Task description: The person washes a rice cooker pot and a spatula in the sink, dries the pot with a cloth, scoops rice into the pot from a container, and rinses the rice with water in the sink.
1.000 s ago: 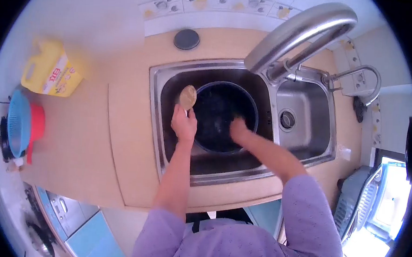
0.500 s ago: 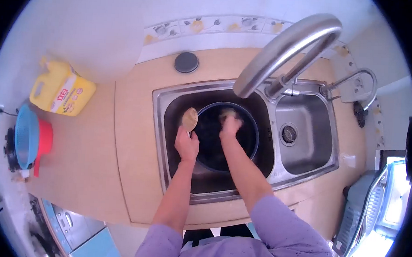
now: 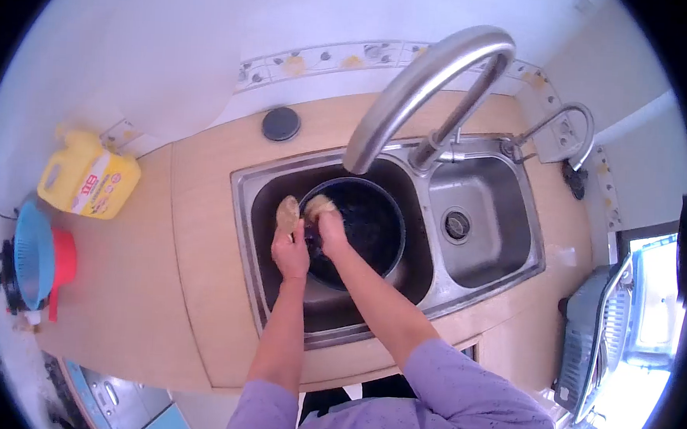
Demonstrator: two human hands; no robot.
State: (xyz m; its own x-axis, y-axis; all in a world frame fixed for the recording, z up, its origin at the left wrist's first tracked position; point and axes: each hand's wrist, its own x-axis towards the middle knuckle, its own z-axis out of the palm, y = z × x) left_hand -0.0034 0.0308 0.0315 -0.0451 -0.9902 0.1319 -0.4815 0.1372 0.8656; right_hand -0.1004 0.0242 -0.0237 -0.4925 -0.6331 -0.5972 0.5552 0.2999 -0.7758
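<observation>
My left hand (image 3: 291,252) grips a tan, rounded utensil (image 3: 287,215), perhaps a spoon or ladle, by its lower end over the left basin. Just to its right, my right hand (image 3: 330,231) is closed on a light tan scrubber (image 3: 320,206), close beside the utensil's head. Both are at the left rim of a dark round pan (image 3: 374,224), which stands in the larger left basin (image 3: 271,187). What the pan contains is too dark to make out. Over the back of the sink arches the large metal faucet (image 3: 436,72).
The smaller basin (image 3: 500,192) with its drain lies right. Behind the sink is a black round disc (image 3: 281,123). At left stand a yellow jug (image 3: 89,174), a blue colander (image 3: 34,254) and a red container (image 3: 63,258). A grey rack (image 3: 593,344) stands at the right.
My right hand has moved left with the scrubber, from over the middle of the pan to beside the utensil. The camera view has shifted slightly, so the sink appears farther left.
</observation>
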